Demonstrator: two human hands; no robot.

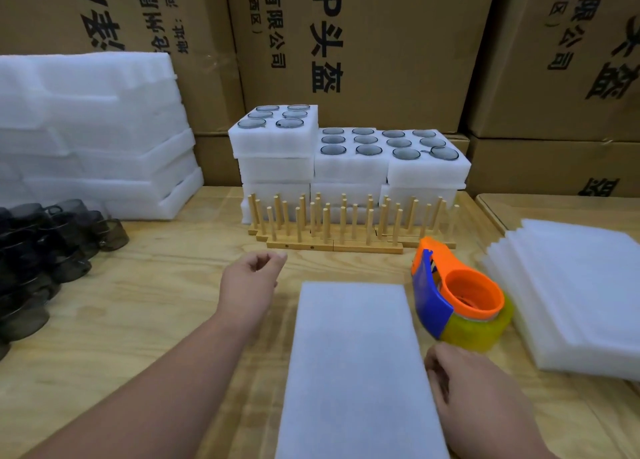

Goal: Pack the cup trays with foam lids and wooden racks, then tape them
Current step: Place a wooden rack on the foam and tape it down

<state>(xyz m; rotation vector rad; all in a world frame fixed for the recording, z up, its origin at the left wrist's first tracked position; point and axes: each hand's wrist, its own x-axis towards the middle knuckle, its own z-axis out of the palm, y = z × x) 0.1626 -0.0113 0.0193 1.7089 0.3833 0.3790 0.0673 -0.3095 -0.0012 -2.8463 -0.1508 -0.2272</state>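
The work surface is a light plywood table (145, 285) with visible grain, and a second wooden board (554, 205) adjoins it at 3 o'clock. Stacked brown cardboard cartons (398, 42) printed with black characters form the backdrop from 10 to 2 o'clock. Illumination is even.

Left hand (251, 278) reaches forward, fingers loosely curled, holding nothing; right hand (474, 386) low, fingers curled inward
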